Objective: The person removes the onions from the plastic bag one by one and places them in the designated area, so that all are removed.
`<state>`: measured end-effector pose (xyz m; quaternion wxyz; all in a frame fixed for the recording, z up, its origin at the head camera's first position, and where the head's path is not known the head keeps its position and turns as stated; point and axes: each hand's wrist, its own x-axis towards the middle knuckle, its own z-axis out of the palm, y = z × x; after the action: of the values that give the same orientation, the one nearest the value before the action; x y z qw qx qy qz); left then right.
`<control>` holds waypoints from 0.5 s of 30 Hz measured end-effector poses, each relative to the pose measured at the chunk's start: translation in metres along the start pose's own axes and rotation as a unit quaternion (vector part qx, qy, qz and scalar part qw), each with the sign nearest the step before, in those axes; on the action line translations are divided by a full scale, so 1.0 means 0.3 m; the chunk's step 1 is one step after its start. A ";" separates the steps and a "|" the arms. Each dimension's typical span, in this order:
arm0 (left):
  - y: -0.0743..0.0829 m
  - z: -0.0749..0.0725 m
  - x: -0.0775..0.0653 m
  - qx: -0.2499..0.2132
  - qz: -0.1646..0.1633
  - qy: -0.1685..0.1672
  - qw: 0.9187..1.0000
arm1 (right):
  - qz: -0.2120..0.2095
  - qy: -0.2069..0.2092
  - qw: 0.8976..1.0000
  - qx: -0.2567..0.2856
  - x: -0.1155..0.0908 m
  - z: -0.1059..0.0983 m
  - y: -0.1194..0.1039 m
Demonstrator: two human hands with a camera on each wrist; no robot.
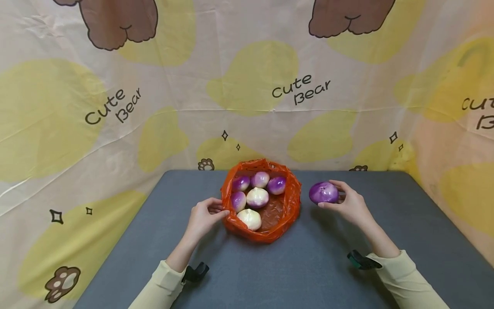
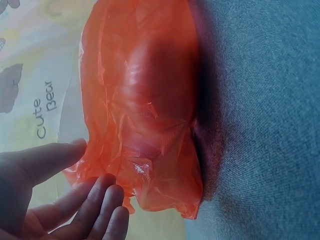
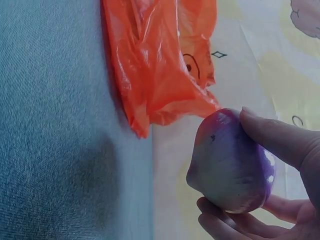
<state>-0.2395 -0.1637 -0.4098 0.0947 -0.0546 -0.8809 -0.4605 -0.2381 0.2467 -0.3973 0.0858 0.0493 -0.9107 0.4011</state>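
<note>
An orange plastic bag point(image 1: 292, 213) stands with its mouth rolled wide on the grey table. Several purple-and-white turnips point(image 1: 257, 198) lie inside it, mostly toward the left and back. My left hand point(image 1: 204, 219) pinches the bag's left rim, thumb on one side and fingers on the other, as the left wrist view shows up close. To the right of the bag, my right hand point(image 1: 351, 205) holds another turnip point(image 3: 230, 162) between thumb and fingers, purple side toward the head camera. That turnip is above the table, apart from the bag.
The grey table point(image 1: 262, 279) runs back to a printed cloth point(image 1: 254, 77) with bears and lettering, which hangs behind it and along the sides. Dark straps are on both wrists, including a wrist camera point(image 1: 362, 260) on the right.
</note>
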 end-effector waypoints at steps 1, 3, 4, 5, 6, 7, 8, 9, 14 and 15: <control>0.001 -0.001 -0.001 0.000 0.001 0.000 1.000 | 0.002 0.001 1.000 -0.001 0.003 -0.001 0.005; 0.002 -0.002 -0.001 0.000 0.001 0.000 1.000 | 0.004 0.000 1.000 -0.001 0.009 -0.001 0.013; 0.003 -0.002 -0.002 -0.002 0.000 -0.001 1.000 | 0.006 0.000 1.000 -0.001 0.012 -0.001 0.018; 0.004 -0.003 -0.002 -0.002 -0.001 -0.001 1.000 | 0.007 0.000 1.000 -0.001 0.016 -0.001 0.023; 0.004 -0.003 -0.002 -0.002 -0.002 -0.002 1.000 | 0.009 0.001 1.000 -0.002 0.019 -0.001 0.027; 0.005 -0.003 -0.002 -0.003 -0.003 -0.003 1.000 | 0.010 0.001 1.000 -0.002 0.022 0.000 0.031; 0.006 -0.003 -0.002 -0.005 -0.005 -0.004 1.000 | 0.011 0.001 1.000 -0.002 0.025 0.000 0.035; 0.007 -0.004 -0.002 -0.006 -0.006 -0.005 1.000 | 0.012 0.002 1.000 -0.002 0.029 0.001 0.040; 0.007 -0.003 -0.002 -0.010 -0.007 -0.005 1.000 | 0.018 0.002 1.000 -0.001 0.048 0.003 0.059; 0.007 -0.003 -0.001 -0.010 -0.007 -0.005 1.000 | 0.019 0.001 1.000 -0.001 0.053 0.003 0.062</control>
<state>-0.2386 -0.1633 -0.4076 0.0860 -0.0518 -0.8769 -0.4700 -0.2568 0.2582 -0.4083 0.0794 0.0313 -0.9116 0.4021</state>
